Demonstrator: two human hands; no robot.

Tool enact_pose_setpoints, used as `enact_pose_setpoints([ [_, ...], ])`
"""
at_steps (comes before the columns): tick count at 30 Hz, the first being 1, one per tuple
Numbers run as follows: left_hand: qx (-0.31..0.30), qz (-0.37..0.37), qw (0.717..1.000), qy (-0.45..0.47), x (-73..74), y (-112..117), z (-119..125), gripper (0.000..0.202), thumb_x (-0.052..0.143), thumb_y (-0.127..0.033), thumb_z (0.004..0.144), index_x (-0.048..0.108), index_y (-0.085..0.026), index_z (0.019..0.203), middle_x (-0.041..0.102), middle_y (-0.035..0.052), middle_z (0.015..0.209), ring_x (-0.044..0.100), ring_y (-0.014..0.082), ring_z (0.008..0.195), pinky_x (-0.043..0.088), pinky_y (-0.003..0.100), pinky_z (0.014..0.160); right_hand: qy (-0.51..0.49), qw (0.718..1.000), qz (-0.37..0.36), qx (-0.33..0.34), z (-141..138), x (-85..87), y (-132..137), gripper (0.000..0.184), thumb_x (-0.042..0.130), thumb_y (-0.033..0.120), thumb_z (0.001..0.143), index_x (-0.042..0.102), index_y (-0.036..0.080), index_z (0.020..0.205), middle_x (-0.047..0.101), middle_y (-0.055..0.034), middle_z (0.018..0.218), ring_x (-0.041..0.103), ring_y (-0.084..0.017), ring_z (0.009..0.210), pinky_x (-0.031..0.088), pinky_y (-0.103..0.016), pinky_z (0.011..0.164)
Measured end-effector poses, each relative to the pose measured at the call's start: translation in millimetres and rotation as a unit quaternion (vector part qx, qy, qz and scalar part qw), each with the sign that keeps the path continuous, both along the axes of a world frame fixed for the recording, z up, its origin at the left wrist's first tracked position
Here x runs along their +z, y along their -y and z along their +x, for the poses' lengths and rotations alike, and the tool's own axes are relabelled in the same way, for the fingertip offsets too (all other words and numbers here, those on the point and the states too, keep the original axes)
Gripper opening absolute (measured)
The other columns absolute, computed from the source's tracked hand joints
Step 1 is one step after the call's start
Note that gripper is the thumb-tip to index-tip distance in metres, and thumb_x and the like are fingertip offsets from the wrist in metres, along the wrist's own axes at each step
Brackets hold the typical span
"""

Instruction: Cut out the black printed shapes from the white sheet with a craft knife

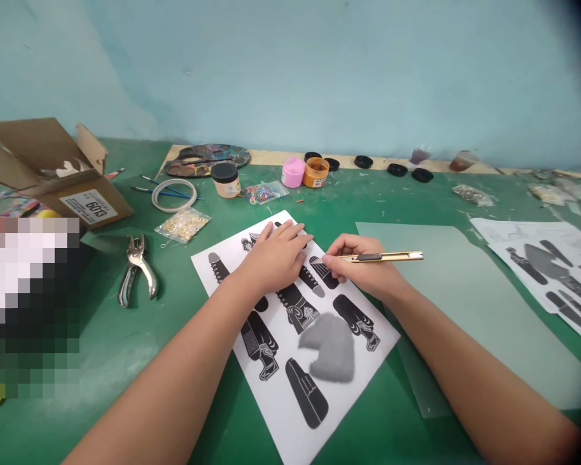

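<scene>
A white sheet (266, 413) printed with black and grey shapes lies at a slant on the green table. My left hand (275, 258) rests flat on its upper part, fingers stretched out. In my right hand (356, 261) is a slim gold utility knife (387, 257), held like a pen at the sheet's right edge. The knife's tip is hidden by my fingers, close to a black rounded shape (323, 271). A grey fuzzy-looking shape (336, 352) shows on the lower half of the sheet.
A translucent sheet (436, 278) and more printed pages (527, 271) lie on the right. A hole punch (138, 271), bead bag (183, 224), tape roll (174, 196) and open cardboard box (53, 174) are leftward. Paint jars (293, 173), black lids (363, 161) and a palette (208, 158) line the back.
</scene>
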State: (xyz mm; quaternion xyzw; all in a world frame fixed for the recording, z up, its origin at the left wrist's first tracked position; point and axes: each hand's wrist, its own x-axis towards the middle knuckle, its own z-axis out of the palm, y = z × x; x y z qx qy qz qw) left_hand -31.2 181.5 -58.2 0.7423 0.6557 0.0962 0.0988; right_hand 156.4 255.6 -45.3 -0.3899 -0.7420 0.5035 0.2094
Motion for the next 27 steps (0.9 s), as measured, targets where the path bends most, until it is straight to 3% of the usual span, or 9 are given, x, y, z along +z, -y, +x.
enact_pose_setpoints([
  [3,0.005,0.003,1.000,-0.007,1.7,1.4,-0.1,0.045,0.036,-0.030,0.100,0.048,-0.023,0.143,0.038,0.0057,0.158,0.029,0.0275,0.147,0.020,0.055,0.121,0.010,1.000,0.015,-0.004,-0.4,1.7,1.1,0.013,0.073,0.030,0.077,0.069,0.020,0.084,0.070,-0.0006,0.068,0.066,-0.014,0.054,0.052,-0.025,0.051],
  [9,0.056,-0.017,0.998,-0.029,11.4,7.4,3.0,0.044,0.038,-0.032,0.101,0.048,-0.023,0.143,0.037,0.0066,0.158,0.030,0.0280,0.147,0.023,0.053,0.120,0.029,0.999,0.041,0.019,1.6,5.6,1.6,0.013,0.074,0.034,0.079,0.075,0.021,0.082,0.073,-0.0028,0.069,0.070,-0.017,0.062,0.056,-0.028,0.058],
  [14,0.100,-0.031,0.994,-0.038,18.3,12.3,7.5,0.046,0.041,-0.032,0.100,0.047,-0.021,0.145,0.037,0.0082,0.158,0.030,0.0288,0.147,0.027,0.054,0.118,0.016,0.999,0.041,-0.010,-0.9,3.4,5.0,0.015,0.074,0.036,0.080,0.075,0.021,0.082,0.076,-0.0042,0.073,0.073,-0.019,0.066,0.059,-0.029,0.062],
  [20,0.160,0.030,0.986,-0.040,18.3,12.3,10.7,0.038,0.045,-0.025,0.095,0.060,-0.016,0.129,0.058,0.0112,0.139,0.051,0.0310,0.129,0.043,0.052,0.105,-0.004,0.999,0.029,-0.038,-5.2,-5.0,7.8,0.023,0.073,0.040,0.081,0.075,0.019,0.088,0.077,-0.0066,0.077,0.075,-0.020,0.067,0.061,-0.031,0.063],
  [27,0.111,0.017,0.994,0.001,8.7,4.7,4.5,0.044,0.042,-0.028,0.098,0.053,-0.015,0.139,0.046,0.0097,0.151,0.037,0.0282,0.143,0.026,0.050,0.120,0.030,0.995,0.099,-0.008,-4.6,-8.1,7.0,0.022,0.072,0.039,0.080,0.075,0.020,0.089,0.075,-0.0048,0.071,0.071,-0.019,0.062,0.055,-0.030,0.056],
])
